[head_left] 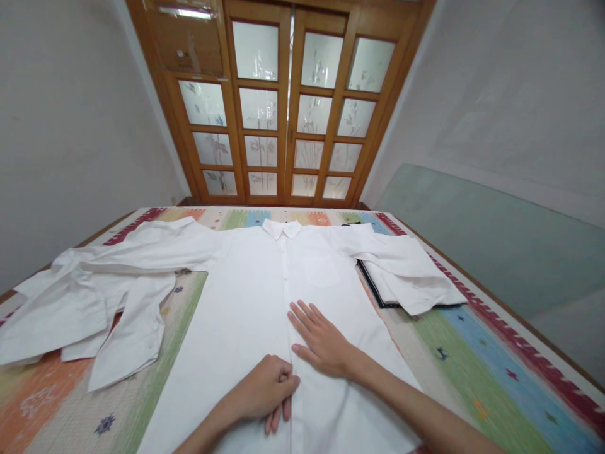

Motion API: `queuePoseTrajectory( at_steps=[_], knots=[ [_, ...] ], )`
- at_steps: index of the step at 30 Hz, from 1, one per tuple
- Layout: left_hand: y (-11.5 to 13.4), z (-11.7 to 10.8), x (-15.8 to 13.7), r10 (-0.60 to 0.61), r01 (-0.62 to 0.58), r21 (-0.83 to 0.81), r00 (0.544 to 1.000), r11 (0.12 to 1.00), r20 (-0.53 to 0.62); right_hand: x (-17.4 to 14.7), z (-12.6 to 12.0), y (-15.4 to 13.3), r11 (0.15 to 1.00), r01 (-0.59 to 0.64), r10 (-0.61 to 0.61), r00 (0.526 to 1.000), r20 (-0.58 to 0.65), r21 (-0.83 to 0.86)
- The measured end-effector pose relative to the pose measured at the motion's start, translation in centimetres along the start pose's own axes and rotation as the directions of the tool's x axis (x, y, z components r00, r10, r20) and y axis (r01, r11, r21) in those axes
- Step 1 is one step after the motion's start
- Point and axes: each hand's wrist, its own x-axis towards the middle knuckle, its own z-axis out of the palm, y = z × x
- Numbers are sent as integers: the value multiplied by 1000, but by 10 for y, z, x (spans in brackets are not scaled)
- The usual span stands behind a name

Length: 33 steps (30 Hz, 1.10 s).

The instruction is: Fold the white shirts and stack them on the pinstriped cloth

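A white button-up shirt [246, 302] lies spread front side up, its collar at the far end and both sleeves stretched out sideways. My right hand [324, 340] rests flat on the shirt front, just right of the button placket, fingers spread. Close by on the left, my left hand [271, 391] is curled at the placket with thumb and forefinger together. Whether cloth or a button is between those fingertips is hidden. The shirt's lower hem lies outside the view.
White garments [123, 302] lie loosely heaped at the left, by the shirt's sleeve. A folded dark and white stack [378, 284] sits partly under the right sleeve. The patterned cloth [454, 347] covers the surface. Beyond stand wooden glass-paned doors [287, 126]; a pale green panel [486, 233] leans at right.
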Motion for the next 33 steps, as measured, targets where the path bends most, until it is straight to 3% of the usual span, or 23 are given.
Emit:
queuePoseTrajectory(
  at_steps=[5,10,13,17,21,28,33],
  knots=[
    [-1,2,-2,37,-35,46,999,998,-28,-1,-3,6,994,69,-72,997,34,87],
    [-1,2,-4,53,-52,34,998,998,-26,43,15,36,990,-89,100,990,-104,107],
    [-1,1,-4,47,-46,18,999,999,-14,75,25,48,971,-188,217,951,-219,145],
    [-1,0,-4,36,-36,8,999,999,0,103,32,55,919,-317,381,865,-326,235],
    [0,-1,-4,36,-36,5,999,999,9,114,36,61,890,-355,443,819,-364,284],
    [-1,0,-5,24,-24,-3,1000,1000,0,124,29,72,879,-374,451,853,-262,295],
    [-2,-1,-5,39,-39,-2,999,999,14,128,24,70,906,-386,420,876,-238,176]
  ],
)
